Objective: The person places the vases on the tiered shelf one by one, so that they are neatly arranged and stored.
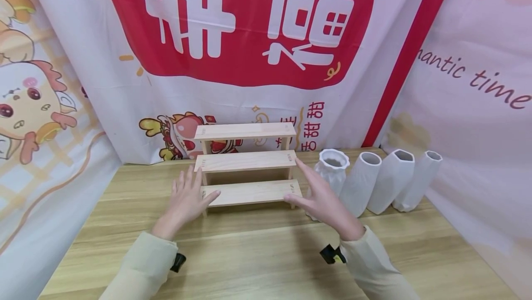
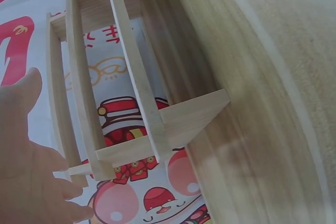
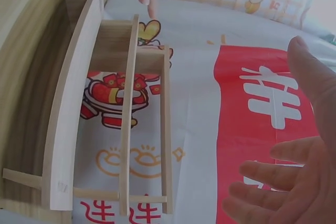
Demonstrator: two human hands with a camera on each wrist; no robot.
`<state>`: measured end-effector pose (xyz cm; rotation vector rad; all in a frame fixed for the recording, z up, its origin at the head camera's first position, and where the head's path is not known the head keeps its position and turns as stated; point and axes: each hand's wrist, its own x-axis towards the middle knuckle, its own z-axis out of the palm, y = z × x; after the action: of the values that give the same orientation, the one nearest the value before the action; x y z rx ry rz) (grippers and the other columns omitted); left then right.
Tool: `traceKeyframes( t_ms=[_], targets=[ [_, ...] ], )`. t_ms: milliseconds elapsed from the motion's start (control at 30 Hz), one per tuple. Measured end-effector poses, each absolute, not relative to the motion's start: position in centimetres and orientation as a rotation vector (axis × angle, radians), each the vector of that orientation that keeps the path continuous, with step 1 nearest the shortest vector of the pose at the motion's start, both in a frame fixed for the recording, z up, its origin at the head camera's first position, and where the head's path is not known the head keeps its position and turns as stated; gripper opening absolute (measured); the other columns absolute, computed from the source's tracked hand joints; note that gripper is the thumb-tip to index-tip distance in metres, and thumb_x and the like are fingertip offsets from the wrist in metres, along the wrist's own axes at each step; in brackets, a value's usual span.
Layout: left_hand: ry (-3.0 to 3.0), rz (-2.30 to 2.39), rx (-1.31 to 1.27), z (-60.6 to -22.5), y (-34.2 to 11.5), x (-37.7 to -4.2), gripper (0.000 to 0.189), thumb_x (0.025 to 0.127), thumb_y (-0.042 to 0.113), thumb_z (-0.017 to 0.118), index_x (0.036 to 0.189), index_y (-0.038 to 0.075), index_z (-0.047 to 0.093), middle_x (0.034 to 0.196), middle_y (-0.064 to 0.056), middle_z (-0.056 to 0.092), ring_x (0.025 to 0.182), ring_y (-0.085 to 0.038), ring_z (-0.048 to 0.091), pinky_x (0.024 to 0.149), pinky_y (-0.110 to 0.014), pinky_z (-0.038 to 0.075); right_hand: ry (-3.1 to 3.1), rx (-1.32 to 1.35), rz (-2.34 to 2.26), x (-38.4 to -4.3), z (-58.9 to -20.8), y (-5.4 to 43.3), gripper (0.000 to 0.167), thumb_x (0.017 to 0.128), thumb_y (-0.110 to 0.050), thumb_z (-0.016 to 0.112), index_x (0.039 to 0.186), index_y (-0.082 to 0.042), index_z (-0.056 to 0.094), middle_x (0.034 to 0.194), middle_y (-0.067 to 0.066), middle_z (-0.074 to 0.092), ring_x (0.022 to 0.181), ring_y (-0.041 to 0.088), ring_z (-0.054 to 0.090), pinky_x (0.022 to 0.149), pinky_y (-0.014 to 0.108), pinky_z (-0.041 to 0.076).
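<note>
A three-tier wooden shelf point(image 1: 251, 161) of pale wood stands upright on the table against the back curtain. At its left end is my left hand point(image 1: 187, 198), fingers spread and thumb reaching over the lowest tier in the head view. My right hand point(image 1: 322, 198) is at the other end, thumb toward the lowest tier and fingers toward the middle one. In the left wrist view the left hand point(image 2: 31, 166) has relaxed fingers beside the shelf's end panel point(image 2: 184, 121). The right wrist view shows the right hand point(image 3: 294, 166) with fingers apart and nothing in them.
Four white vases stand right of the shelf: a ruffled-rim vase point(image 1: 334, 166), a round-mouthed vase point(image 1: 360, 184), a faceted vase point(image 1: 390, 182) and a slim vase point(image 1: 417, 182). Printed curtains point(image 1: 249, 94) hang behind and beside the wooden table point(image 1: 249, 263).
</note>
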<state>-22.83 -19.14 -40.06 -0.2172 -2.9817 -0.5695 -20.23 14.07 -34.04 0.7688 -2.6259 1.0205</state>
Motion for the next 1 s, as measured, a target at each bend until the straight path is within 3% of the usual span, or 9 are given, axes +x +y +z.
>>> traceKeyframes(
  t_ms=[100,267,567,1000],
  targets=[
    [-2.987,-0.566,-0.211,-40.5,-19.2,-22.9,0.097,0.086,0.067,0.035,0.145,-0.004,0.006,0.148,-0.027,-0.007,0.131,-0.048,-0.009,0.103,-0.059,-0.007,-2.623,0.741,1.046,-20.0,-34.2,14.5,0.089,0.078,-0.043,0.070,0.146,-0.007,0.025,0.146,0.011,0.029,0.130,0.028,0.031,0.104,0.047,0.027],
    [-2.995,-0.572,-0.196,-41.0,-19.3,-23.0,0.098,0.086,0.069,0.034,0.145,-0.004,0.006,0.148,-0.028,-0.007,0.131,-0.048,-0.008,0.103,-0.060,-0.005,-2.590,0.708,1.080,-19.8,-34.5,15.2,0.085,0.077,-0.033,0.074,0.144,-0.005,0.029,0.143,0.015,0.034,0.129,0.032,0.033,0.101,0.051,0.029],
    [-2.997,-0.614,-0.168,-41.3,-19.4,-23.0,0.100,0.085,0.069,0.035,0.144,-0.007,0.007,0.147,-0.029,-0.007,0.131,-0.049,-0.008,0.103,-0.060,-0.003,-2.490,0.699,1.098,-19.7,-34.6,16.2,0.082,0.075,-0.023,0.078,0.140,0.001,0.034,0.138,0.018,0.041,0.122,0.032,0.042,0.094,0.046,0.041],
    [-2.993,-0.662,-0.163,-41.7,-19.8,-22.7,0.099,0.087,0.067,0.036,0.144,-0.007,0.004,0.147,-0.029,-0.010,0.131,-0.048,-0.009,0.103,-0.059,-0.004,-2.434,0.565,1.190,-19.0,-34.7,17.7,0.078,0.073,-0.013,0.079,0.139,-0.001,0.037,0.126,0.021,0.051,0.112,0.035,0.050,0.088,0.046,0.046]
  ],
)
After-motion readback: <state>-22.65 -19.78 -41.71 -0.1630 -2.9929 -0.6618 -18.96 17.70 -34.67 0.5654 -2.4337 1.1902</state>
